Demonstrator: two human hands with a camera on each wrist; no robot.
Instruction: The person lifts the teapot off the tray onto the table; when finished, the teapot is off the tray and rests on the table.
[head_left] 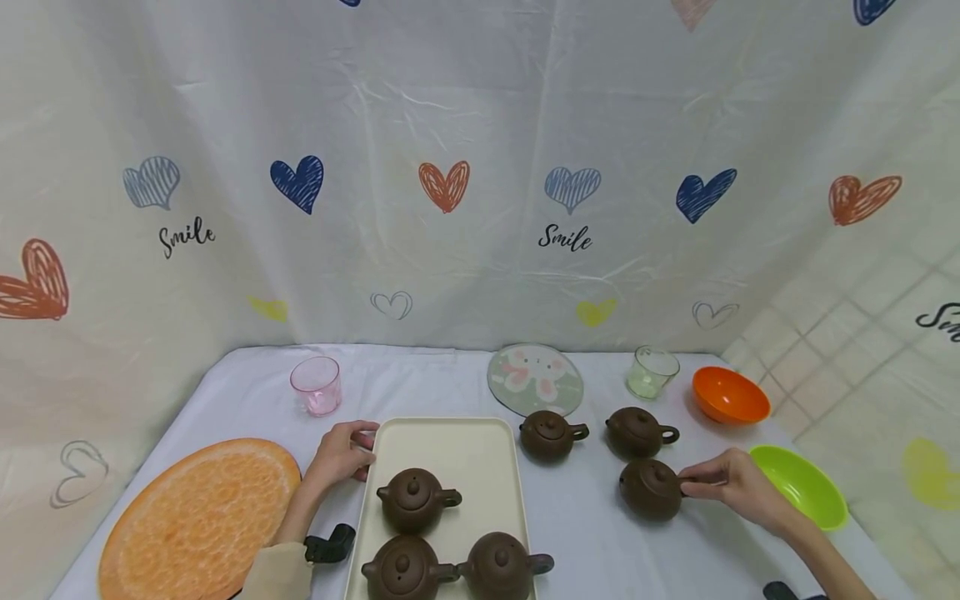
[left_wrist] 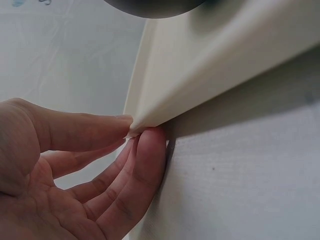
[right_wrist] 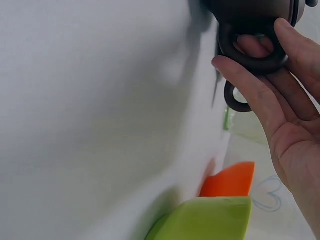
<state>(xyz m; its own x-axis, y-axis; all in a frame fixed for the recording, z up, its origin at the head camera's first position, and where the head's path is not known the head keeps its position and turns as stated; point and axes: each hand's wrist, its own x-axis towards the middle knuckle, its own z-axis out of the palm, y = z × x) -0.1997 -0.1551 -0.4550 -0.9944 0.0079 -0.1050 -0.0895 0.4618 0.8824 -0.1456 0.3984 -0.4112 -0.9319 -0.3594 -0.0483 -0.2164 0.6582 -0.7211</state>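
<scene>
My left hand [head_left: 342, 454] pinches the left rim of a cream rectangular tray [head_left: 450, 437]; the left wrist view shows thumb and fingers on the edge of the tray [left_wrist: 165, 85]. Three brown teapots stand on it: one teapot [head_left: 414, 500] in the middle, another teapot [head_left: 403, 571] at front left, a third teapot [head_left: 501, 568] at front right. To the right, my right hand [head_left: 738, 487] holds a brown teapot [head_left: 649, 490] by its handle [right_wrist: 255, 62]. Whether its base touches the cloth I cannot tell. Behind it are two more teapots, one teapot [head_left: 637, 432] close by and one teapot [head_left: 547, 437] beside the tray.
A round orange-brown mat [head_left: 202, 517] lies at left, a pink glass [head_left: 317, 387] behind it. At the back are a rabbit-patterned round mat [head_left: 534, 375] and a green glass [head_left: 651, 373]. An orange bowl [head_left: 731, 396] and a lime-green bowl [head_left: 802, 487] stand at right.
</scene>
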